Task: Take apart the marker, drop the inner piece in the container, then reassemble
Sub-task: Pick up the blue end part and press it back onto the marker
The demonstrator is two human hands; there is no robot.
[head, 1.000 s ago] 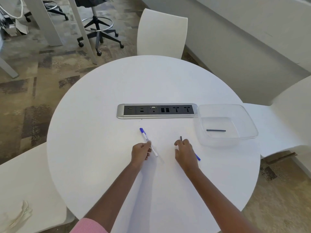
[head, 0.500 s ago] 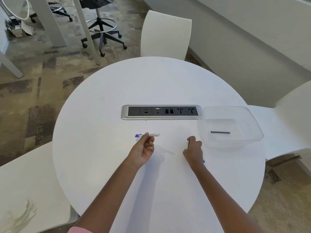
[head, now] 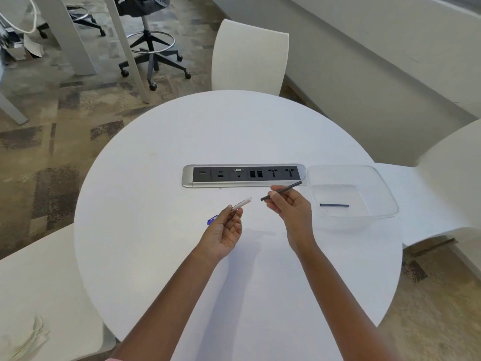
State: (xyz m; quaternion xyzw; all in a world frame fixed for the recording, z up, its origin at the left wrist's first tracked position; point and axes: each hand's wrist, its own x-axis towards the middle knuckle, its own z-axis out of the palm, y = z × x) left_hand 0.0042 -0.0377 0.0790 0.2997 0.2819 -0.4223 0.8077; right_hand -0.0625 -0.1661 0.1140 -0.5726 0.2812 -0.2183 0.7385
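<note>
So both hands are up over the round white table (head: 161, 256), each with a piece of the marker. The left hand (head: 223, 235) is palm-up with the fingers curled loosely, and the thumb and forefinger pinch the white marker barrel (head: 242, 203) near its lower end; the open end of the barrel points up and to the right, toward the other hand. A bit of the blue cap (head: 212, 220) pokes out behind the left hand on the far-left side, can't tell if it's resting on the table or still on the barrel. The right hand (head: 290, 207) grips the thin dark ink refill (head: 282, 190) between thumb and fingertips close to its lower left tip, the rest of the fingers folded in under it. The rod is tilted, its upper end reaching up toward the corner of the silver power strip (head: 244, 175) set in the tabletop. The refill's low tip and the barrel's mouth are near each other but apart, clear gap between them. Just right of the right hand sits the clear plastic container (head: 385, 194), and there's another dark refill (head: 334, 205) lying flat on its bottom
</note>
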